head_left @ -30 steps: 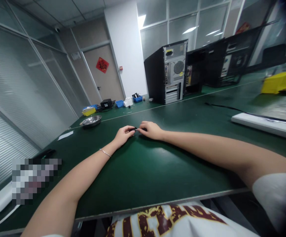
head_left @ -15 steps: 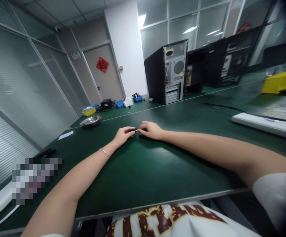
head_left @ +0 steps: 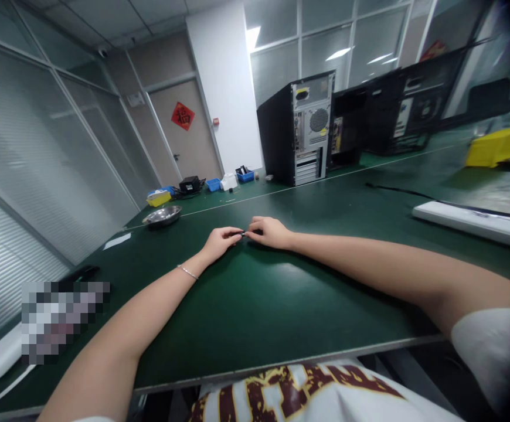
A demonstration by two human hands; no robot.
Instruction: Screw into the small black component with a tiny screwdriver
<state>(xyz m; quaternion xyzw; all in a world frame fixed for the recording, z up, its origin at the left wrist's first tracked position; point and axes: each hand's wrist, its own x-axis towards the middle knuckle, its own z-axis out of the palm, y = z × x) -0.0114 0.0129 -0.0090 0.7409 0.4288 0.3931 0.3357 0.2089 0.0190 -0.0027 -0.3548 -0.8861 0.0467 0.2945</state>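
Both hands meet at the middle of the green table (head_left: 281, 305), just above or on its surface. Between the fingertips is a small dark piece (head_left: 242, 234) with a light, shiny bit; it is too small to name. My left hand (head_left: 220, 244) pinches its left side with thumb and fingers. From the right, my right hand (head_left: 270, 232) is pinched at its other end, the fingers curled and hiding most of what they grip. A thin bracelet (head_left: 187, 272) circles my left wrist.
A metal bowl (head_left: 163, 217) stands to the left, beside a white paper (head_left: 117, 241). Farther back are blue trays (head_left: 213, 184) and a black computer tower (head_left: 296, 129). A white power strip (head_left: 475, 223) lies at right, below a yellow bin (head_left: 499, 145).
My left fingers and the small dark piece have shifted very slightly, the fingertips a touch lower. My right hand stays in place, and both hands keep their pinch.
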